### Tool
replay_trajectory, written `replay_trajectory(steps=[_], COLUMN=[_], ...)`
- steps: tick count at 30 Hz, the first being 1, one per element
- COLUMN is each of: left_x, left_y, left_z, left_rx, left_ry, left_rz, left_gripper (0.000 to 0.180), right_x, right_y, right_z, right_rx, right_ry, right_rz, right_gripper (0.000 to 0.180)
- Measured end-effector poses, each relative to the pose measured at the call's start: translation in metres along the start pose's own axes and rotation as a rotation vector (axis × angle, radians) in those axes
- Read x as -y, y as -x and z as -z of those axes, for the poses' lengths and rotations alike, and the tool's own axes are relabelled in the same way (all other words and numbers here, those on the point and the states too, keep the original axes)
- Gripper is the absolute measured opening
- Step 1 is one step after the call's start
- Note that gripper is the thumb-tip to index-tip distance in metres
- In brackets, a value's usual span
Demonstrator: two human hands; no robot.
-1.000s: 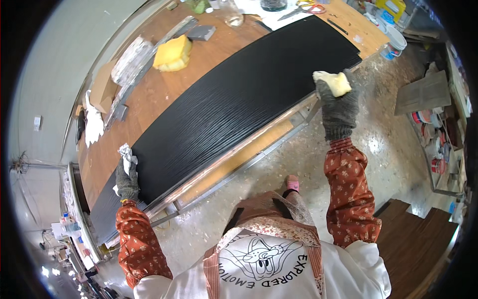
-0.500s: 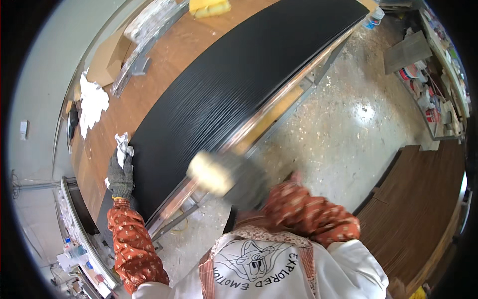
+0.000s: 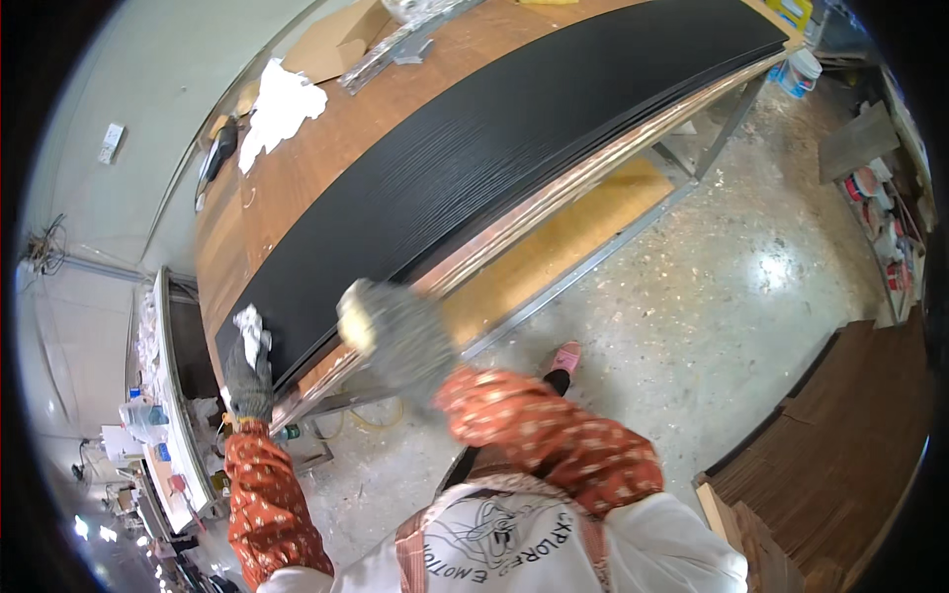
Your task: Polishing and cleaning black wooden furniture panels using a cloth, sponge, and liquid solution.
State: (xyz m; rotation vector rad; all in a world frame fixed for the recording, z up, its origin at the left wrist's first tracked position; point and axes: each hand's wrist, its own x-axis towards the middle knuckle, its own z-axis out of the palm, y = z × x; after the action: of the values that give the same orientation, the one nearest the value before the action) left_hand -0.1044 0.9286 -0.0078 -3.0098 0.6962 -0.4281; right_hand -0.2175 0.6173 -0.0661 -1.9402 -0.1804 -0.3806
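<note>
A long black textured board (image 3: 474, 168) lies on a wooden workbench (image 3: 326, 148). My left hand (image 3: 247, 371), in a grey glove, rests at the board's near left end and grips a crumpled white cloth (image 3: 250, 329). My right hand (image 3: 400, 336), also gloved and blurred, hovers at the board's front edge near the left end, closed around a pale yellow sponge (image 3: 354, 314). Both forearms wear red patterned sleeves.
A white rag (image 3: 280, 104), a cardboard box (image 3: 341, 38) and a metal strip lie on the bench behind the board. Speckled concrete floor (image 3: 712, 296) spreads to the right. Stacked brown boards (image 3: 840, 455) sit at lower right, shelves with containers at far right.
My right hand with the sponge swept from the board's right end down and left along the front edge, nearer my left hand. My left hand stayed on the cloth; the view shifted left.
</note>
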Motion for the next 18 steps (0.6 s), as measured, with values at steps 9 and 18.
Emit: replay_trajectory(steps=[9,18], left_x=[0.155,0.189], left_y=[0.243,0.256], left_z=[-0.002,0.033], left_rx=[-0.324,-0.413], left_ry=[0.619,1.496], left_rz=[0.732,1.061], left_gripper=[0.053,0.034], right_x=[0.013,0.131], right_y=[0.01,-0.022], right_z=[0.027,-0.215], right_rx=[-0.411,-0.121], right_ry=[0.731,0.553], right_rz=[0.338,0.322], right_gripper=[0.039,0.039])
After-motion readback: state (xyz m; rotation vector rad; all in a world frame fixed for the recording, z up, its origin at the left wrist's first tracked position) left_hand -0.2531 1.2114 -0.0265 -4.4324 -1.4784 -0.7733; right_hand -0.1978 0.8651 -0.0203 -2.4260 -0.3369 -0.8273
